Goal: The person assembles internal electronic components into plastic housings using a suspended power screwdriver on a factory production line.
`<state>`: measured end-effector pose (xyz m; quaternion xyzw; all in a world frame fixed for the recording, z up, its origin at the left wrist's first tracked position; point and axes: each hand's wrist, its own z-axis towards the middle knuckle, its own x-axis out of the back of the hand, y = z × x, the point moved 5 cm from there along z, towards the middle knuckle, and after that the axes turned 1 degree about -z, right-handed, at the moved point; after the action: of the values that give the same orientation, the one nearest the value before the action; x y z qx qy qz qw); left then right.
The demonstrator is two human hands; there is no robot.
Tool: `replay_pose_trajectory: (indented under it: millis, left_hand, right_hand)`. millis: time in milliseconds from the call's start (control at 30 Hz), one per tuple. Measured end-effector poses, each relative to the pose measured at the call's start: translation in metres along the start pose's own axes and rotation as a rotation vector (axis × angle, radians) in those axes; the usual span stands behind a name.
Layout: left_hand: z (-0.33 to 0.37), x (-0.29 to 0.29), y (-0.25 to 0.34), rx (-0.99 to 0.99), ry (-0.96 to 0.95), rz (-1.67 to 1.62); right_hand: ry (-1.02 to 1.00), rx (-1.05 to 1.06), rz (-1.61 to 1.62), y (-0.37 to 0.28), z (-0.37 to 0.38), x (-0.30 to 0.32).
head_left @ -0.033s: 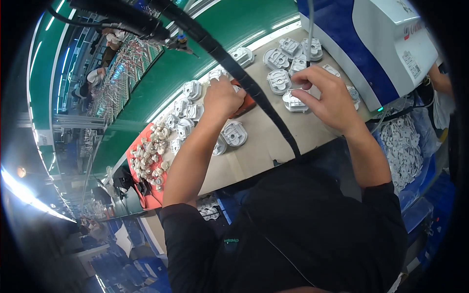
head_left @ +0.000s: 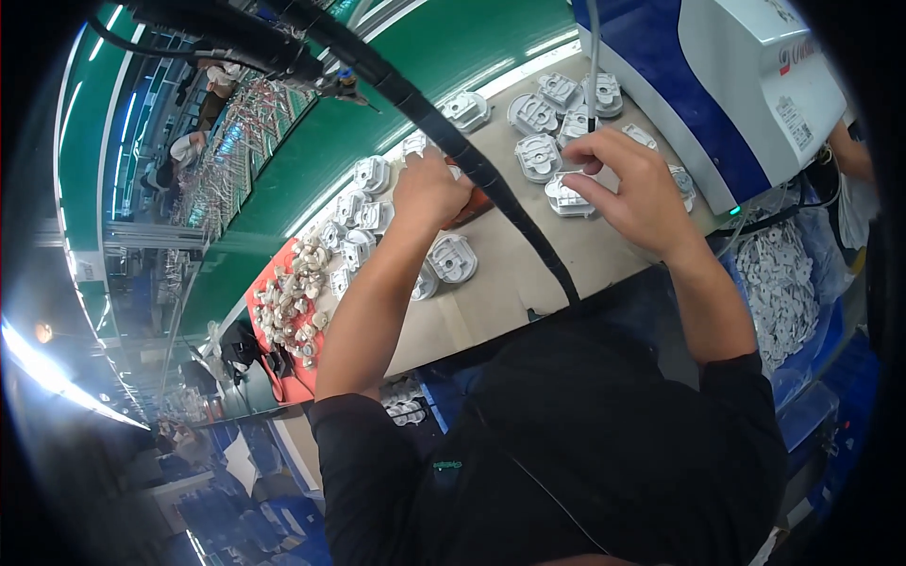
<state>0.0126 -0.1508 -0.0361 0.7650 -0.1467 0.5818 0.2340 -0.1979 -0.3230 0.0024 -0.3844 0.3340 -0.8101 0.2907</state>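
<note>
My left hand (head_left: 432, 191) is curled against an orange-red block (head_left: 475, 204) with a whitish piece in it. Its thumb lies near that piece, and its fingertips are mostly hidden. Just beyond those fingers sits a white moulded plastic housing (head_left: 416, 143). My right hand (head_left: 642, 189) hovers at a white housing (head_left: 567, 194), thumb and forefinger bent with a gap between them. Nothing shows in that gap; the other fingers are partly hidden. Close above this hand hangs a grey cable with a black end (head_left: 592, 124); I cannot tell whether they touch.
More white housings (head_left: 536, 158) stand right and left on the beige worktop (head_left: 491, 300). Small whitish parts (head_left: 288, 307) cover a red mat. A black wrapped hose (head_left: 491, 174) crosses in front. A white-blue machine (head_left: 703, 104) and a bag of white pieces (head_left: 776, 283) are at right.
</note>
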Motion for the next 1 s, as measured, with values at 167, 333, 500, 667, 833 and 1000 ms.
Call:
replay_pose_trajectory:
  millis: [167,333,500,667,833,1000]
  left_hand:
    - [-0.013,0.011,-0.004,-0.266,0.122,-0.055]
    - [-0.012,-0.005,-0.027,-0.306,0.005,-0.156]
    - [-0.011,-0.005,-0.020,-0.222,-0.007,-0.035]
    - [-0.034,0.010,-0.024,-0.179,-0.052,-0.054]
    - [-0.060,0.050,-0.095,-0.116,0.189,-0.277]
    - [-0.093,0.081,-0.229,0.186,0.409,-0.398]
  right_hand:
    - [-0.002,-0.001,0.022,0.001,-0.003,0.005]
    - [-0.033,0.019,0.005,0.004,-0.001,0.002]
    - [-0.058,0.002,-0.008,0.004,0.002,-0.008]
    - [-0.100,0.033,-0.041,-0.002,0.010,-0.010]
    - [-0.071,-0.023,-0.149,0.005,0.012,0.000]
    - [-0.051,-0.072,-0.156,0.007,0.018,-0.003]
